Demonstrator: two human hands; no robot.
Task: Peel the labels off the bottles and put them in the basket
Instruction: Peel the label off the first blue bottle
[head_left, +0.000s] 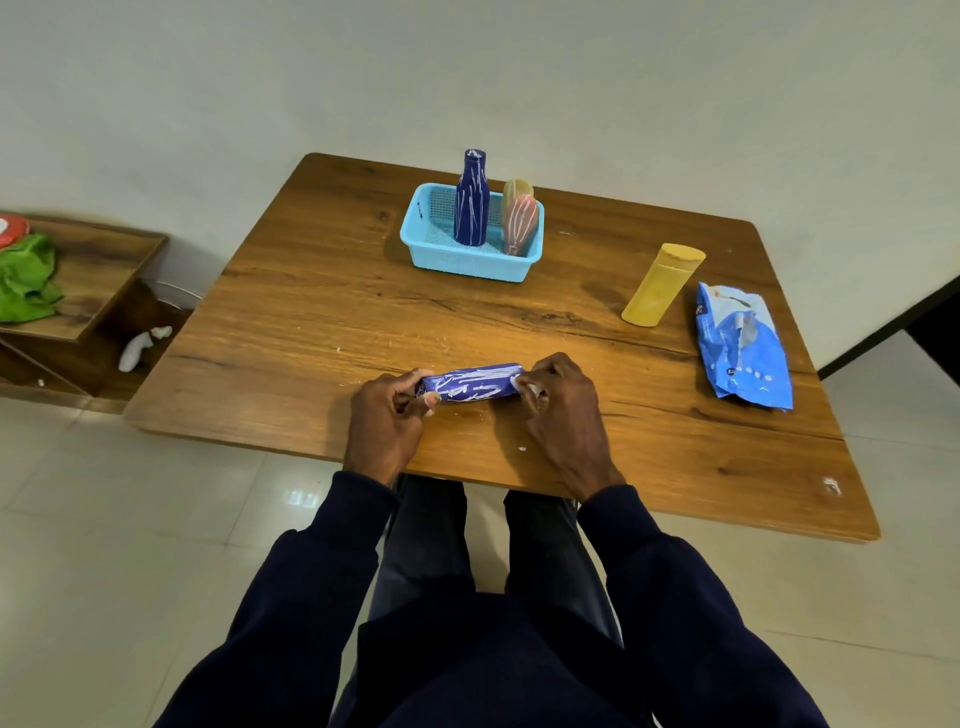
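Far left: low wooden shelf (104, 270) with green cloth (26, 278), standing on pale tiled floor (130, 519). Wooden table (311, 312) has white flecks. Left hand (384, 415) grips one end of the purple bottle (470, 383), which lies sideways near the front edge. Right hand (563, 415) pinches the other end. Blue basket (467, 262) behind holds upright bottles. Right: yellow bottle (662, 286), blue packet (743, 348).
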